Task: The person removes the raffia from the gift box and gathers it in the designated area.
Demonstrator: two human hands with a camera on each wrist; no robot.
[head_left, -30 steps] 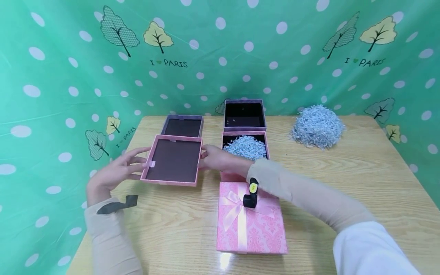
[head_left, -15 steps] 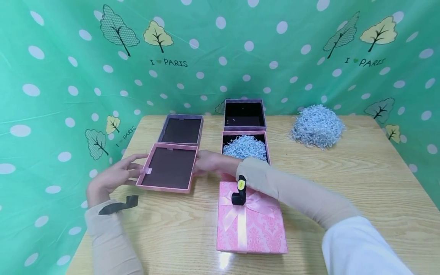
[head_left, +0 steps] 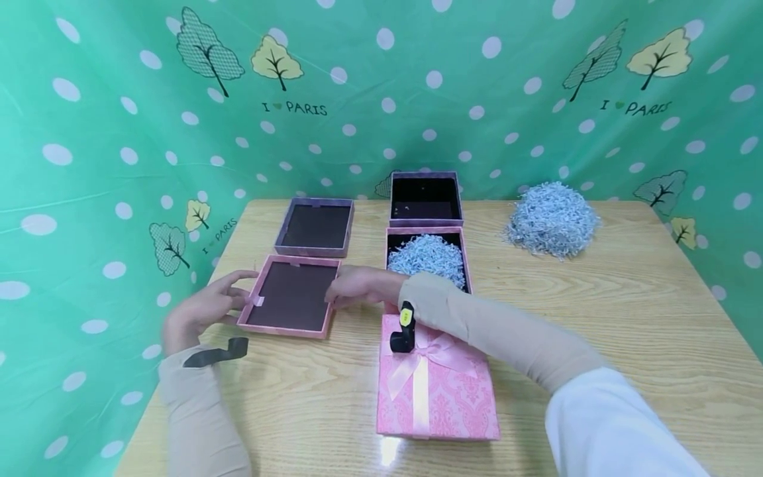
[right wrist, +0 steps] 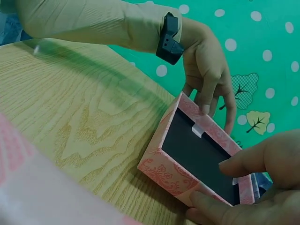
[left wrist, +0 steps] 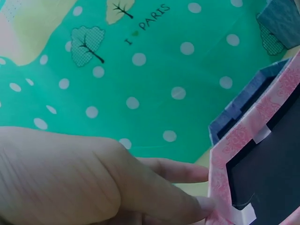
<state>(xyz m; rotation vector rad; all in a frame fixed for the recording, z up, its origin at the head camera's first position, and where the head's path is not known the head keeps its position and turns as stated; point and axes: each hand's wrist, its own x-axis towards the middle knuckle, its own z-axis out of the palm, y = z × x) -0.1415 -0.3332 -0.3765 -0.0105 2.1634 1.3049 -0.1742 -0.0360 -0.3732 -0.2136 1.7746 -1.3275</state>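
Pink and upside down, the box lid [head_left: 290,298] lies on the wooden counter [head_left: 596,311], showing its dark brown inside. It sits on the left part of the counter, just in front of a purple lid [head_left: 316,227] that also lies open side up.

The left hand [head_left: 205,309] is at the lid's left edge. Its fingers [left wrist: 173,171] are nearly straight and touch the pink rim, close to a small strip of white tape. The right hand [head_left: 356,288] reaches across from the right and holds the lid's right edge. In the right wrist view its thumb [right wrist: 208,207] presses the outside wall while a fingertip sits over the top of the rim, so the edge is pinched between them.

Just right of the lid stands an open pink box [head_left: 428,258] filled with pale blue shredded paper. Behind it, at the far side, is an open purple box [head_left: 424,199] with a dark inside. Near the person sits a closed pink box [head_left: 435,381] with a pink ribbon bow. A heap of shredded paper [head_left: 551,218] lies far off to the right. Green spotted cloth [head_left: 119,132] hangs all around.
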